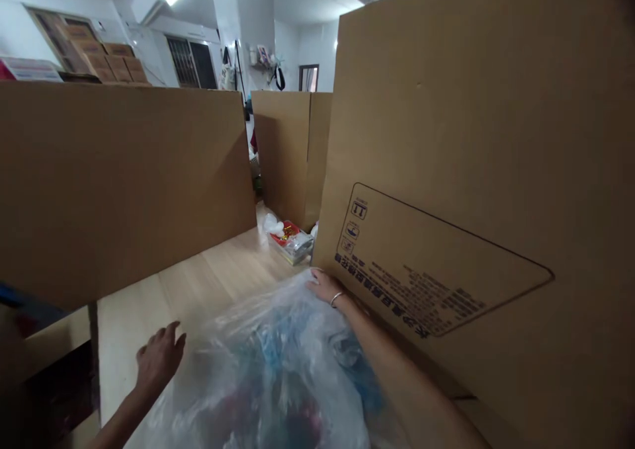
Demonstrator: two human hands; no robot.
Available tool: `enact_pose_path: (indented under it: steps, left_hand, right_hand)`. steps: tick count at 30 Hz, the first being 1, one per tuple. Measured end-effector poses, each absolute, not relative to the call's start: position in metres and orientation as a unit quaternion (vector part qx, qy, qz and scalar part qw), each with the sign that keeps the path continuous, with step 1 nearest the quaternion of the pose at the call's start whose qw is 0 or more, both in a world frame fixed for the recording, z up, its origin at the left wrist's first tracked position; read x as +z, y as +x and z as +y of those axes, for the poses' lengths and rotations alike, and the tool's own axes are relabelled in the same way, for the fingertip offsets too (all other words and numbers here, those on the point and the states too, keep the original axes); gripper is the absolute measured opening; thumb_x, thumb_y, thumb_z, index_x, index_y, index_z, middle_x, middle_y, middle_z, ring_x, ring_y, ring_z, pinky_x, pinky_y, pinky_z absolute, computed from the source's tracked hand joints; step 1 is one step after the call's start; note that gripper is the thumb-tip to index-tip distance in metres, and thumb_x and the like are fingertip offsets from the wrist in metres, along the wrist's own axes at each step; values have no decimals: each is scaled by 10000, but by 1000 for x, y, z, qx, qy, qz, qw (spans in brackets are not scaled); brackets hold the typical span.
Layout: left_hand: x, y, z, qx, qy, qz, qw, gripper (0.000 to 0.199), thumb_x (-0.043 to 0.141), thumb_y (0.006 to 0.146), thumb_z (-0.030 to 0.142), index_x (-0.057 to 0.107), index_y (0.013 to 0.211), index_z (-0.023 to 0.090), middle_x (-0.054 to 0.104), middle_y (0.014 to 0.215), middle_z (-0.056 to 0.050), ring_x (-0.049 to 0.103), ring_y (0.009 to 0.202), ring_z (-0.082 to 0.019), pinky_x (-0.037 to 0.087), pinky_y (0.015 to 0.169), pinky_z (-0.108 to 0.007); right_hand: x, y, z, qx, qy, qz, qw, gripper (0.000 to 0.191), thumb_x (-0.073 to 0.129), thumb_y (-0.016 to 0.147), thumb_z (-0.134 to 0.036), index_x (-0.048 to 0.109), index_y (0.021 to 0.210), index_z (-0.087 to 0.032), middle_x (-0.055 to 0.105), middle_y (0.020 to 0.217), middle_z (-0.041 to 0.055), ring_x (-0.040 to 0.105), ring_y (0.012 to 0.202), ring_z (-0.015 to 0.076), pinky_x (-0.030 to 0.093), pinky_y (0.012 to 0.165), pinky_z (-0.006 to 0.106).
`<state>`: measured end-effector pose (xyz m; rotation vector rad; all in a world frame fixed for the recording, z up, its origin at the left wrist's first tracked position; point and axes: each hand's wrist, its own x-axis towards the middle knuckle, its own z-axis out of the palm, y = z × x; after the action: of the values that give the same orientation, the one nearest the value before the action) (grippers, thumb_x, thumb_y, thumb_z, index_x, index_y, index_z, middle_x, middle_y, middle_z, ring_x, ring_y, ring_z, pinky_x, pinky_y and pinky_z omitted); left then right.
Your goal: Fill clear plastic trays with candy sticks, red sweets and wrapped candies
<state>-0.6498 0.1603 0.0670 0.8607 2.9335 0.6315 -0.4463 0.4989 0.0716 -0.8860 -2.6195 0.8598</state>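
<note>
A large clear plastic bag [278, 350] lies on the pale wooden table [183, 277] in front of me. Blue and dark pinkish things show dimly through its film, too blurred to name. My right hand [325, 287], with a bracelet at the wrist, grips the far edge of the bag close to the printed cardboard. Over the left part of the table, my left hand [161, 353] hovers beside the bag, holding nothing, its fingers bent and apart.
A tall cardboard panel with print [446, 171] rises close on my right. Another cardboard panel [124, 184] stands along the left, and a cardboard box [285, 158] behind. A small tray of packets [292, 244] sits at the table's far end.
</note>
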Motion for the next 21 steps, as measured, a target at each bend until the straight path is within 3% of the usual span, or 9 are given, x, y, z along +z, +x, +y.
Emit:
enact_pose_path:
  steps: [1,3,6,9,11,13,16,18,21]
  left_hand:
    - [76,-633,168,203,301,931,-23,473,372,774,541,575,1009,185,638,1063,-136,539,997,-357,372,888,-511]
    - [93,-589,193,249,406,879,-14,598,457,739,608,528,1160,188,578,1197,-144,490,1110,-331,339,974,-452]
    - [103,-519,246,308,488,806,128,745,676,601,575,523,1218,188,635,1069,-129,556,982,-313,397,906,-398]
    - [103,-495,298,341,461,767,287,276,658,676,421,661,809,179,624,680,-47,575,709,-229,436,733,-339]
    - [112,-516,324,361,421,734,392,222,672,664,374,611,601,170,509,484,17,500,524,-155,412,563,-267]
    - [132,-556,343,399,362,694,477,190,726,622,309,633,604,145,497,439,32,458,459,-113,382,492,-224]
    - [165,-619,362,445,307,704,461,167,762,573,214,629,630,130,589,536,0,508,485,-106,416,498,-216]
    - [177,-645,373,477,277,725,413,162,744,592,195,598,632,137,587,553,1,520,492,-102,432,513,-216]
    - [167,-656,389,503,244,754,345,160,702,644,231,567,664,146,571,563,11,530,501,-99,435,524,-212]
  right_hand:
    - [72,-452,501,306,-311,-892,116,274,536,814,-263,597,1056,-148,681,978,97,614,921,228,470,835,350]
    - [80,-453,500,324,-314,-885,113,286,474,869,-282,591,1077,-126,678,997,104,612,944,226,467,839,342]
    - [110,-422,480,349,-286,-884,120,375,370,928,-309,534,1187,-93,613,1175,121,545,1109,209,408,953,324]
    - [130,-358,439,328,-237,-894,190,412,332,934,-348,481,1262,-147,505,1324,99,448,1228,188,352,1035,335]
    - [122,-311,408,234,-237,-914,234,501,466,869,-391,427,1325,-189,371,1434,106,342,1312,254,332,1054,421]
    - [96,-271,386,128,-286,-923,224,549,573,786,-354,468,1307,-219,347,1453,115,315,1319,342,342,1023,508]
    - [48,-229,381,90,-346,-920,159,333,418,837,-162,629,1086,-225,652,1096,109,616,994,255,501,813,368]
    - [24,-209,390,96,-410,-895,148,360,326,874,-152,652,1012,-219,690,937,90,659,829,208,513,725,306]
    - [6,-187,401,95,-521,-835,152,398,274,900,-203,633,1071,-187,683,1007,121,666,854,228,509,724,321]
